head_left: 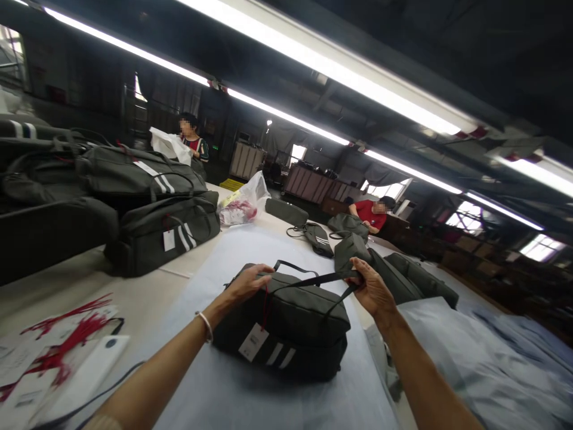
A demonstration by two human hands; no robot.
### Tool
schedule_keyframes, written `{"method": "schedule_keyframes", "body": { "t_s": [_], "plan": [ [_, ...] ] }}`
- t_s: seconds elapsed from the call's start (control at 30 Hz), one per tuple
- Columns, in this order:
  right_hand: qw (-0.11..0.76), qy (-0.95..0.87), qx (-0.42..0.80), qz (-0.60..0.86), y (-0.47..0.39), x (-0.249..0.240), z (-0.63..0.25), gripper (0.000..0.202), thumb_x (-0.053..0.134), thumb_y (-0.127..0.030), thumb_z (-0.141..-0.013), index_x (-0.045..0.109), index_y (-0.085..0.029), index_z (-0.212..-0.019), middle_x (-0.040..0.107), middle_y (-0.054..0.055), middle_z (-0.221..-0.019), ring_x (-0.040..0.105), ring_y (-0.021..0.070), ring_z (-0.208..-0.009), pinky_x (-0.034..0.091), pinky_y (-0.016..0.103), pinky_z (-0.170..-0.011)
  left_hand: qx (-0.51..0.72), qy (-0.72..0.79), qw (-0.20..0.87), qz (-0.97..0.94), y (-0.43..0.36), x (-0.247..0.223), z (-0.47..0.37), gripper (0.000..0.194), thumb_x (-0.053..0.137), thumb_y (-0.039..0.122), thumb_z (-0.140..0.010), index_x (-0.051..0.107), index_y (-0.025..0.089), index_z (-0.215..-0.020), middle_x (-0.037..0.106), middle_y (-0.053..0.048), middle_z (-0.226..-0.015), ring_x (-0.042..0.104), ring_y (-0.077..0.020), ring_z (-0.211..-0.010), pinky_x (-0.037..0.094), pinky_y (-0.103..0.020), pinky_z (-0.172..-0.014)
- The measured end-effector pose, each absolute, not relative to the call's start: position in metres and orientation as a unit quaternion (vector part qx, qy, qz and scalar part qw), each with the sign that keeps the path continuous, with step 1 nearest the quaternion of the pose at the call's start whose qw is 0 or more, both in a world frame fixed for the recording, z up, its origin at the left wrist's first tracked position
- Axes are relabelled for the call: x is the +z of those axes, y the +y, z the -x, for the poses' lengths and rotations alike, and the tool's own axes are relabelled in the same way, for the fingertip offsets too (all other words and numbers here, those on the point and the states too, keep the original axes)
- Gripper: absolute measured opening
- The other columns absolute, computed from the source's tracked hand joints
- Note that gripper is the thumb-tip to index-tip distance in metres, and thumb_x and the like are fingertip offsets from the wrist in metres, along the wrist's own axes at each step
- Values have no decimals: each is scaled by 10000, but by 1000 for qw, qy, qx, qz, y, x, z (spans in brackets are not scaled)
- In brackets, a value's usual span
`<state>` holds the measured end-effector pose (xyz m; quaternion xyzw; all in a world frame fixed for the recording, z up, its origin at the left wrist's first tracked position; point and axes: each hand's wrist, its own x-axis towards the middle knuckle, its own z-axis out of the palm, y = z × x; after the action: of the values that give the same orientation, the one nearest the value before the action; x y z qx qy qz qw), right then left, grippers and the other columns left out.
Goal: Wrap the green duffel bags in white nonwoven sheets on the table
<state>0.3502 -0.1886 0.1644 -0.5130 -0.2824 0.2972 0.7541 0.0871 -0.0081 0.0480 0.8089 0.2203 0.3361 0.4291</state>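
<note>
A dark green duffel bag [308, 316] lies in front of me on a pale sheet [215, 394]. Its front has white stripes, and a white tag [253, 342] hangs there from a red string. My right hand [373, 289] is closed around one of the bag's strap handles [313, 279] and holds it raised over the right end. On the top left of the bag rests my left hand [248, 282], fingers loosely stretched near the upper end of the red string. A second handle [293, 266] stands up behind.
Similar bags [165, 230] are piled at left; more bags [394, 275] lie at right. White tags with red strings [67, 346] and a white phone-like slab [89, 376] lie front left. Plastic sheeting [474, 352] is at right. Two people [373, 215] work farther back.
</note>
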Motion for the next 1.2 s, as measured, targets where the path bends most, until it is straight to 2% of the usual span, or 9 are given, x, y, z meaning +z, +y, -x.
{"method": "schedule_keyframes", "body": {
  "t_s": [0.1, 0.2, 0.3, 0.43, 0.53, 0.67, 0.77, 0.93, 1.2],
  "plan": [
    [770, -252, 319, 492, -175, 166, -355, 339, 889, -329, -590, 671, -202, -816, 493, -99, -577, 420, 41, -442, 535, 223, -537, 292, 169, 448, -828, -23, 46, -100, 403, 605, 342, -793, 658, 255, -1183, 710, -46, -1128, 636, -230, -982, 464, -294, -874],
    [768, -256, 339, 479, -165, 161, -362, 386, 883, -375, -594, 678, -217, -881, 578, -61, -669, 556, 88, -577, 571, 267, -650, 265, 178, 428, -846, -28, 37, -111, 197, 617, 306, -771, 724, 231, -918, 738, -40, -896, 645, -229, -855, 445, -296, -822],
    [724, -315, 298, 536, -160, 140, -370, 566, 873, -406, -594, 648, -254, -1091, 680, 22, -989, 661, 183, -898, 562, 350, -832, 268, 230, 413, -840, -23, 28, -121, 237, 499, 360, -870, 680, 218, -811, 702, -41, -736, 640, -216, -739, 426, -303, -751],
    [594, -400, 185, 673, -156, 87, -377, 767, 833, -430, -622, 549, -227, -1305, 583, 149, -1324, 552, 298, -1227, 472, 432, -997, 256, 289, 394, -834, -13, 28, -137, 266, 435, 403, -915, 636, 229, -916, 681, -34, -671, 655, -233, -708, 429, -328, -738],
    [454, -442, 135, 762, -153, 41, -376, 640, 771, -436, -651, 621, -197, -1226, 630, 133, -1272, 541, 330, -1239, 405, 509, -1058, 266, 338, 352, -831, -5, 30, -154, 200, 480, 350, -889, 623, 219, -937, 714, -119, -952, 637, -311, -1004, 392, -425, -941],
    [394, -435, 34, 809, -153, -4, -368, 400, 598, -452, -796, 706, -190, -1078, 690, 120, -1154, 603, 335, -1149, 408, 519, -1040, 274, 398, 324, -813, 15, 30, -182, 290, 610, 191, -748, 586, 186, -1037, 536, -217, -1359, 361, -388, -1363, 129, -546, -1129],
    [408, -440, 15, 800, -156, -15, -365, 390, 549, -453, -837, 705, -191, -1080, 698, 117, -1141, 614, 325, -1139, 424, 491, -1031, 235, 427, 374, -789, 37, 28, -202, 311, 645, 204, -699, 583, 155, -1000, 674, -238, -1104, 538, -425, -1192, 230, -614, -1052],
    [452, -410, 27, 792, -163, -15, -365, 379, 556, -468, -841, 671, -205, -1088, 720, 100, -1071, 664, 312, -1041, 500, 466, -946, 258, 371, 496, -742, 52, 22, -204, 361, 486, 408, -848, 546, 176, -1118, 738, -114, -911, 669, -289, -973, 454, -404, -879],
    [531, -436, -91, 721, -124, 19, -384, 340, 498, -404, -874, 630, -181, -1094, 560, 144, -1341, 461, 284, -1305, 333, 486, -1124, 319, 269, 650, -636, 38, 16, -180, 568, 528, 600, -836, 585, 149, -1176, 650, -7, -576, 610, -167, -540, 417, -244, -535]
  ]
}}
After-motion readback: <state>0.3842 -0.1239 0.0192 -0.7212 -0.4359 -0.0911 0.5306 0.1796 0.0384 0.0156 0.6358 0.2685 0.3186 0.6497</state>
